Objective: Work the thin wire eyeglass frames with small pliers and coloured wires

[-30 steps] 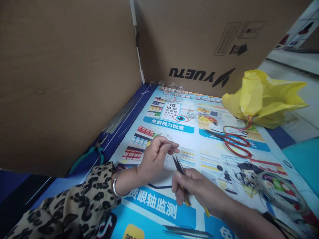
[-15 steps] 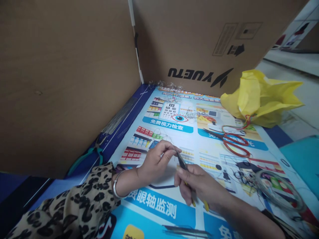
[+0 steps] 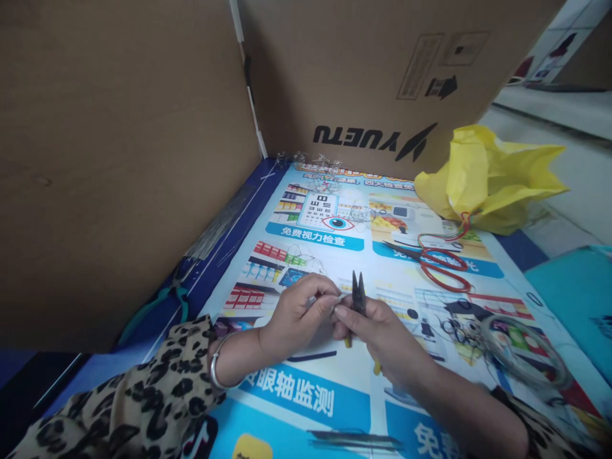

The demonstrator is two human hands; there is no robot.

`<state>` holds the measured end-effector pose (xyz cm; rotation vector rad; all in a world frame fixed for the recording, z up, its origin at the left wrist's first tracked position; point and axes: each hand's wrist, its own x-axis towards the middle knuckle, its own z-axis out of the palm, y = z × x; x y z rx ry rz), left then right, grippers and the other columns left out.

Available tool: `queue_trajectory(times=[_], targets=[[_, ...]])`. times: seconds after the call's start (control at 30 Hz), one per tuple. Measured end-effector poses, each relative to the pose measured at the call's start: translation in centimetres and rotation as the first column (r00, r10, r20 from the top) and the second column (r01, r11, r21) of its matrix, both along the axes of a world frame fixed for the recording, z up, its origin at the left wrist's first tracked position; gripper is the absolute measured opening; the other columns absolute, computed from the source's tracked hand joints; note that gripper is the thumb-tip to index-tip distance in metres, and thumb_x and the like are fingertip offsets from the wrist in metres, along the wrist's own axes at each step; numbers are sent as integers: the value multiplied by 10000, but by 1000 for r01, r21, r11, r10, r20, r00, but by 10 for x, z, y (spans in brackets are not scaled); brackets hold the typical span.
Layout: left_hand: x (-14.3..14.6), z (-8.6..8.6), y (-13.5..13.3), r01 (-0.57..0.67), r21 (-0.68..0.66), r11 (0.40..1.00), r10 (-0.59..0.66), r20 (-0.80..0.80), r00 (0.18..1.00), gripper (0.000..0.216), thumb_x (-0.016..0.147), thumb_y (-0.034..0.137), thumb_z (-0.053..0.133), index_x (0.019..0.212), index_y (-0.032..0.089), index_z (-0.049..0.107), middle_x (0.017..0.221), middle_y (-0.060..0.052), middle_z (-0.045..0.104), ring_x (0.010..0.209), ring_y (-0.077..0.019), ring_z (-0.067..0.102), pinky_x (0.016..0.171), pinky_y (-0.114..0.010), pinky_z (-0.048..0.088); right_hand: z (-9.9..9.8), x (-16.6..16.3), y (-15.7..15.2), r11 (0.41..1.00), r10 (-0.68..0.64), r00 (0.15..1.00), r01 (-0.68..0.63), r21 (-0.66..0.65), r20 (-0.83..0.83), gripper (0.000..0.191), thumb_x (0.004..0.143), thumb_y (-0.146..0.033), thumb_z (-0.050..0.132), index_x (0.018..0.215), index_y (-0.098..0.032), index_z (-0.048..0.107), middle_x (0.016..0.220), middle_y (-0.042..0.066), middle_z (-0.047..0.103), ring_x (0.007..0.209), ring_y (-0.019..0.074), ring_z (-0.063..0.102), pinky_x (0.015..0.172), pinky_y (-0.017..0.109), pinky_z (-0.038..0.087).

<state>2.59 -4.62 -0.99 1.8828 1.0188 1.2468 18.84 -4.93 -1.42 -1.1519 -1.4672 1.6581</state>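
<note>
Near the middle of the view, my left hand [image 3: 306,312] is closed in a pinch on a thin piece of wire [image 3: 341,298], mostly hidden by the fingers. My right hand [image 3: 377,331] grips needle-nose pliers [image 3: 358,294] with yellow handles, their dark jaws pointing away from me and slightly apart. The right thumb and fingertips meet the left fingertips beside the pliers. Fine wire loops [image 3: 301,258] show just beyond my left hand. Straight dark wire pieces [image 3: 356,440] lie at the near edge.
Cardboard panels [image 3: 119,159] stand left and behind. Teal-handled pliers [image 3: 155,309] and straight wires [image 3: 220,223] lie left. Red-handled scissors [image 3: 442,268], a yellow bag [image 3: 488,178] and a wire coil [image 3: 526,350] are on the right. A printed poster [image 3: 306,408] covers the table.
The pliers' jaws have come away from my left fingertips and now point upward in the view. My right hand has turned and moved closer to the left. The view has shifted slightly.
</note>
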Motion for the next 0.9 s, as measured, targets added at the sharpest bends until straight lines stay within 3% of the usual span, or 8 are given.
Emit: queue_trajectory(times=[0.17,0.4,0.67,0.9], targets=[[-2,0,7,43,-19,999,-45,-128,991,98,843,173,517,785,146,590,740,-30,609,722,-124,564,669,-257,451,0,10,12,991,-30,994,16,136,102,241,804,-397,547,705,-179,571,637,-8,571,637,123,517,641,251,395],[-4,-8,16,29,173,984,9,-216,976,121,835,155,538,900,173,638,778,-43,650,746,-137,595,662,-269,482,-4,14,20,986,22,997,-34,162,76,258,830,-419,517,806,-175,598,716,2,564,696,129,514,674,259,411],[-8,3,16,-44,344,938,142,-266,953,115,805,113,537,850,175,622,721,-36,639,696,-141,579,634,-282,482,11,14,13,982,24,987,-53,182,157,364,868,-507,406,814,-179,556,783,28,579,751,151,518,665,266,411],[-13,4,20,-67,452,889,200,-253,946,126,757,72,572,836,161,611,691,-32,624,679,-145,568,646,-297,469,6,10,4,989,147,987,-146,-12,60,426,883,-544,333,771,-169,500,647,34,610,563,115,540,519,230,410]])
